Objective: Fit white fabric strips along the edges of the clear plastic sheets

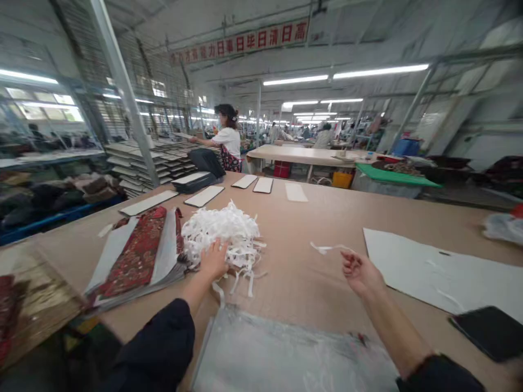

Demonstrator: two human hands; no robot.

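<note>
A heap of thin white strips lies on the brown table, left of centre. My left hand rests on the heap's near edge with its fingers spread. Further right, my right hand has its fingers closed on a white strip, whose loose end reaches out to the left. Between me and the heap lies a translucent plastic-like sheet. Red patterned fabric on grey-white sheets sits left of the heap.
A large white board and a black flat object lie at right. White panels line the far side. Beyond the table a person stands by stacked boards. A metal post rises at left.
</note>
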